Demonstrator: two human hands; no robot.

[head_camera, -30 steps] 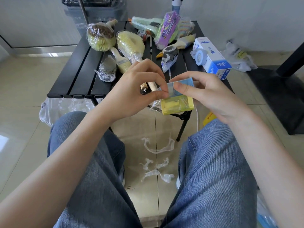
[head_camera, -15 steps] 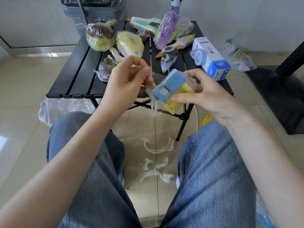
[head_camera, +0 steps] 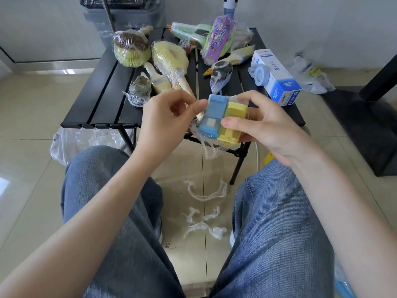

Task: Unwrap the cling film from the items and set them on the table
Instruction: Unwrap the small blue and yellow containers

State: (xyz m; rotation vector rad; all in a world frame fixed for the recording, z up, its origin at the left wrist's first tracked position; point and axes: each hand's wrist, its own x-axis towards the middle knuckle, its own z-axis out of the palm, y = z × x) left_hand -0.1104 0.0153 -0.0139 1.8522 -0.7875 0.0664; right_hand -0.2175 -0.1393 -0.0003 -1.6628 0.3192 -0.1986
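Held item: a blue and yellow block pair (head_camera: 222, 121), partly wrapped, is held above the near edge of the desk (head_camera: 103, 104).
Cling film (head_camera: 206, 145): loose strands hang below the pair.
Right hand (head_camera: 266, 125): curled around the pair's yellow side.
Left hand (head_camera: 169, 121): film is pinched at the blue side.
Desk: other wrapped items, among them a round brush (head_camera: 131, 48), are laid there.
Floor: film scraps (head_camera: 204, 224) are scattered between the knees.

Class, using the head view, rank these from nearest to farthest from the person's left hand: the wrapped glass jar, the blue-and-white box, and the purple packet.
From the left hand:
1. Wrapped glass jar, just beyond the hand, on the table's near left part.
2. Purple packet, at the table's far edge, right of centre.
3. Blue-and-white box, on the table's right edge, past the right hand.
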